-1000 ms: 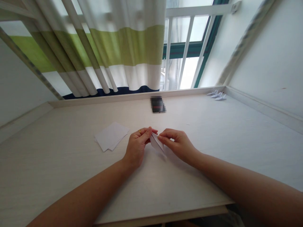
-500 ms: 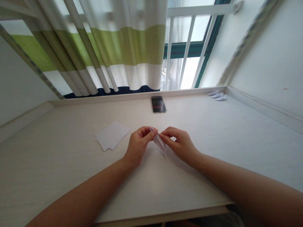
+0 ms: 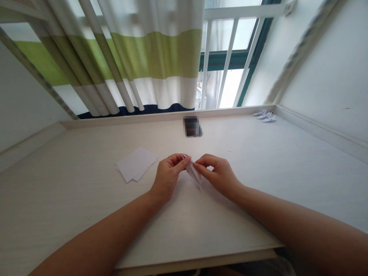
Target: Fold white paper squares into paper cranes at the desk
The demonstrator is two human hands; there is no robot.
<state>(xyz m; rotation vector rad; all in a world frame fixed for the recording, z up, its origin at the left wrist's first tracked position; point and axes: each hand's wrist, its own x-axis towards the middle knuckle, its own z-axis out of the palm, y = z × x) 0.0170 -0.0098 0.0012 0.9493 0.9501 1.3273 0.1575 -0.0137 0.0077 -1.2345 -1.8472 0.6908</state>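
Note:
A small piece of folded white paper (image 3: 193,173) is held between my two hands, just above the tabletop, its narrow tip pointing down toward me. My left hand (image 3: 172,170) pinches its upper left end between thumb and fingers; a gold ring is on one finger. On the other side, my right hand (image 3: 215,168) grips the paper's right edge with thumb and index finger. Fingers cover part of the folds. To the left of my left hand lie flat sheets of white paper (image 3: 136,164), overlapping at an angle.
A dark, blurred-out object (image 3: 192,126) lies beyond my hands near the back ledge (image 3: 138,119). In the far right corner sit several small folded white paper figures (image 3: 265,115). A striped curtain (image 3: 161,57) and white window bars (image 3: 227,57) rise behind the table (image 3: 71,191).
Almost nothing differs. Both hands keep the same pinch on the folded paper, and the view has shifted only very slightly.

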